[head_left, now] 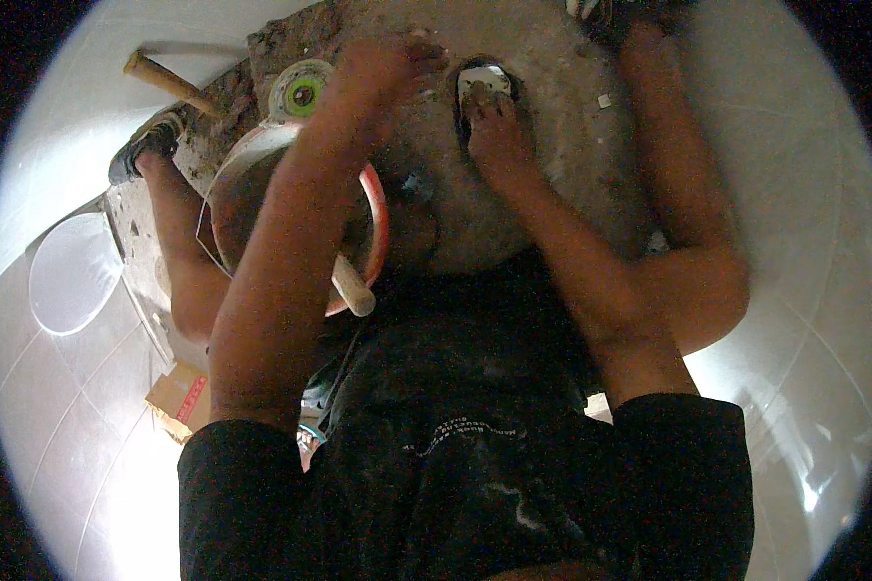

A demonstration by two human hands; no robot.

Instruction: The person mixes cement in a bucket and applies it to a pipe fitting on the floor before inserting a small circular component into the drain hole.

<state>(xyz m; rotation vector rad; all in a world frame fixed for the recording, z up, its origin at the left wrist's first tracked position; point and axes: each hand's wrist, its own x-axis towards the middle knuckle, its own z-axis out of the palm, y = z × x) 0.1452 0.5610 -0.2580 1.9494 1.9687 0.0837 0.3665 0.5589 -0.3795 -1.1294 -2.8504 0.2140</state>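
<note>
My right hand (499,140) reaches to an oval opening (462,121) in the rough, dusty ground between my legs. Its fingers are stretched out and touch a white piece (486,76) set in that opening; their tips look smeared with grey. To the left, my left hand (388,73) hovers low over the ground with its fingers partly spread, and no object shows in it. Beneath my left forearm stands a bucket (378,218) with an orange-red rim, partly hidden by the arm. A pale wooden handle (352,288) sticks out of it.
A round clear-and-green item (302,95) lies beyond the bucket. Farther left rests a wooden handle (170,81). A white disc (76,273) and a torn cardboard box (179,397) lie on pale tiles at left. My bent legs flank the rough ground.
</note>
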